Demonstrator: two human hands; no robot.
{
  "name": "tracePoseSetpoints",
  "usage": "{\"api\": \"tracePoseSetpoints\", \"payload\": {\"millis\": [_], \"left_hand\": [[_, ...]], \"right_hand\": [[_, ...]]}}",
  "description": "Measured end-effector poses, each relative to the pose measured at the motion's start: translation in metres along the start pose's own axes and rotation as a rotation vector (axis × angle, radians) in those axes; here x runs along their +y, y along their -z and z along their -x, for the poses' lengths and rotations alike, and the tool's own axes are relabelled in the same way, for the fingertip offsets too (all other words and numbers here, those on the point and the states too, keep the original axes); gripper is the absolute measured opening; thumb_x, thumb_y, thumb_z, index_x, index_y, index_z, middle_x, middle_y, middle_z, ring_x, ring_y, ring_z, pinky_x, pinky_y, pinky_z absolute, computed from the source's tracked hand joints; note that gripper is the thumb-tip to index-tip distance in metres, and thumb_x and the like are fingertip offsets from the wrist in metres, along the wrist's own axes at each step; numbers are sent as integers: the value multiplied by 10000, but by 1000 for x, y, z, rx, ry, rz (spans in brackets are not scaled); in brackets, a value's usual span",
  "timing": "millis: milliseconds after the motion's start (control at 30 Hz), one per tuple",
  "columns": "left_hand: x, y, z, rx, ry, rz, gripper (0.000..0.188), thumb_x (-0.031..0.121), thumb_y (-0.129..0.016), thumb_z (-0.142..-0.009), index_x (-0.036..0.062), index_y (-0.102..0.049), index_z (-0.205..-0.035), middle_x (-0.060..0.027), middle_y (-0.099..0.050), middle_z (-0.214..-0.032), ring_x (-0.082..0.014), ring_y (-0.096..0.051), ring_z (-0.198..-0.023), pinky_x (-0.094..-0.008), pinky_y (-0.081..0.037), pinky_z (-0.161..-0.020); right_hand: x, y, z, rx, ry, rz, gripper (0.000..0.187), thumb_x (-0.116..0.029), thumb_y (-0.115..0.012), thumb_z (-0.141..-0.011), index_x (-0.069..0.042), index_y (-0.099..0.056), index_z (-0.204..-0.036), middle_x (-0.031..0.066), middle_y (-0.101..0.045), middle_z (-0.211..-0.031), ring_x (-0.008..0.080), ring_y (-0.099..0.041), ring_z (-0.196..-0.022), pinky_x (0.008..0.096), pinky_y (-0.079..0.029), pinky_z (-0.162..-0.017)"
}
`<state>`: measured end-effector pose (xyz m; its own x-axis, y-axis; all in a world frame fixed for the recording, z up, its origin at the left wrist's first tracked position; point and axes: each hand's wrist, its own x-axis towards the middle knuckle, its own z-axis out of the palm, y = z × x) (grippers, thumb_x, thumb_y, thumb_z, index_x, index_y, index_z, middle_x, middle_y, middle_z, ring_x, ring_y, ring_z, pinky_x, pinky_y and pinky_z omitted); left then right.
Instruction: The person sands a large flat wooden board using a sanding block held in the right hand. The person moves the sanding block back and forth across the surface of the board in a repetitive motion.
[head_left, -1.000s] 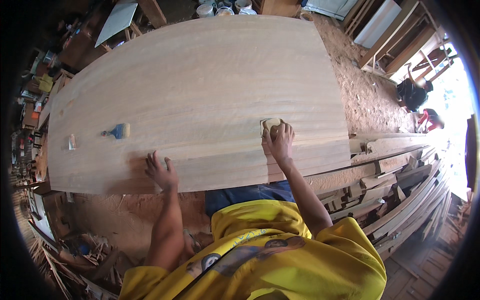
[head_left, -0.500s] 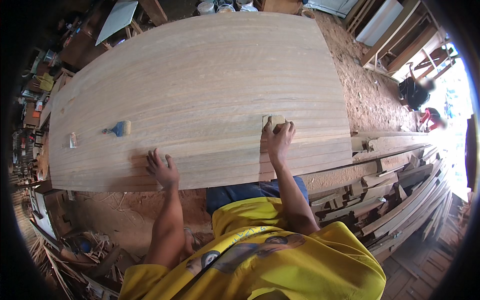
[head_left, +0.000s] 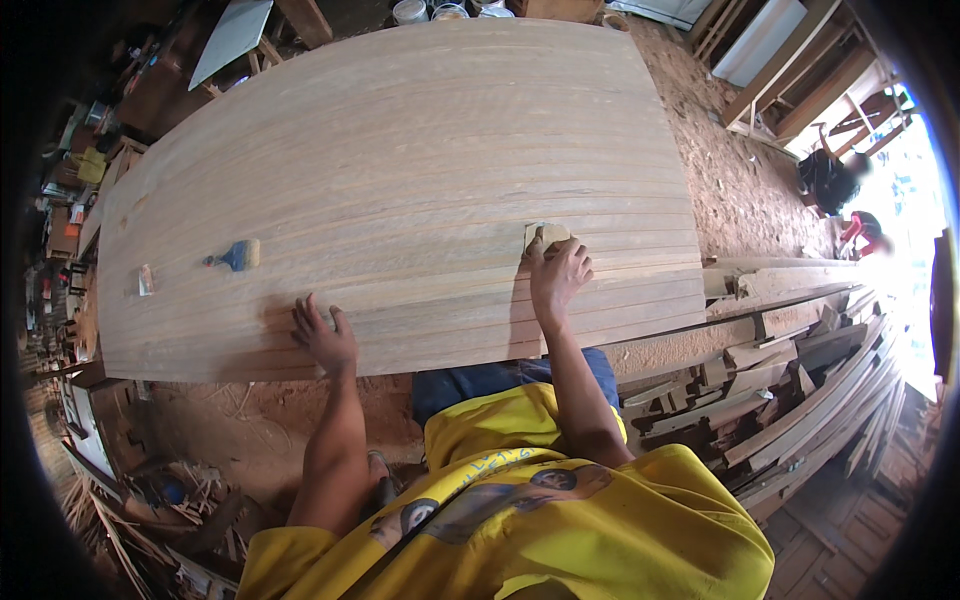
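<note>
A large pale panel of wooden boards spreads out before me. My right hand pinches a small, flat beige pad against the panel, right of the middle; its exact kind I cannot make out, as the fingers cover part of it. Near the front edge, my left hand rests on the boards with its fingers spread and nothing in it. Farther left lies a paint brush with a blue handle and pale bristles. Beyond it is a small whitish flat piece.
Stacked timber offcuts crowd the right, beside a dusty floor. Buckets stand past the panel's far edge. Two people crouch at the far right. Wood strips are heaped at the lower left.
My right hand has shifted slightly with the beige pad, its fingers turning a little over it. My left hand stays on the panel near the same spot.
</note>
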<state>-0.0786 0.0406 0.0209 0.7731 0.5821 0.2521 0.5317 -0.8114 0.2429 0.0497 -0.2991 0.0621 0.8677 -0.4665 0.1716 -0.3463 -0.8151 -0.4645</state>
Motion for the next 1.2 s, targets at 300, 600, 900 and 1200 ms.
{"api": "tracePoseSetpoints", "payload": {"millis": [300,600,900,1200], "left_hand": [[-2,0,1,-26,9,-16,493,308,-485,-921,158,-372,-1377,-148,-330,-1474,-335,-271,-1382,-581,-157,-1122],[-3,0,-1,-37,8,-56,490,301,-476,-920,144,-376,-1373,-148,-339,-1467,-328,-280,-1378,-590,-144,-1124],[1,1,0,-34,3,-3,483,300,-476,-925,141,-375,-1370,-142,-357,-1458,-329,-275,-1383,-584,-149,-1121],[5,-2,-5,-57,27,3,486,271,-500,-917,148,-376,-1371,-142,-340,-1472,-316,-274,-1388,-549,-156,-1128]], "right_hand": [[-21,2,-30,-224,369,-33,461,-256,-726,-785,-31,-519,-1130,138,-598,-1115,282,-518,-1133,454,-309,-980],[-24,-24,-29,-93,237,-15,466,-253,-707,-810,-27,-493,-1156,132,-572,-1115,345,-512,-1074,463,-399,-895],[-12,-19,-33,-121,237,-80,363,-264,-695,-806,-22,-517,-1009,152,-584,-1008,336,-535,-1029,454,-432,-845],[0,-35,-15,-166,423,-244,301,-126,-649,-822,-16,-491,-1054,150,-581,-1013,366,-509,-1019,478,-405,-860]]}}
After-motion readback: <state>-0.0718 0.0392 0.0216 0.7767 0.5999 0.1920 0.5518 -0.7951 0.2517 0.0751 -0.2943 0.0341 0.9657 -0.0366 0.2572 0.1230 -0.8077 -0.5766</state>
